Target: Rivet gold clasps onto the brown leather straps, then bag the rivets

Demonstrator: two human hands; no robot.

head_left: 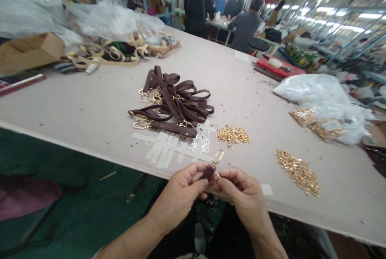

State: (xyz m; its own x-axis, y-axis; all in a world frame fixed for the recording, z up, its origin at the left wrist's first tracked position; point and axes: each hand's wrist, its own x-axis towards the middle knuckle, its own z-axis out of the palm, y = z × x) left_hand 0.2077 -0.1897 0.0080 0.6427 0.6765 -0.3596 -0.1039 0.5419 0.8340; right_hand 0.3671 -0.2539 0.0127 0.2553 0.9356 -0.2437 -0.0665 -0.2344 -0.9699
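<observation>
My left hand [183,188] is closed on the end of a dark brown leather strap [208,173], thumb on top. From that end a gold clasp [222,155] sticks up on a ring. Beside it, the fingers of my right hand [243,188] pinch a small gold metal fitting [218,175], close to the strap; its exact shape is too small to tell. Beyond my hands lies a heap of brown straps [181,102] with gold clasps. A pile of small gold fittings [233,134] sits just right of the heap.
Another gold pile [298,172] lies to the right, with clear plastic bags [319,94] behind it. Far left are a cardboard box [31,52], plastic wrap and beige webbing [102,60]. A red tool tray [279,68] stands at the back right. Several people work beyond the table.
</observation>
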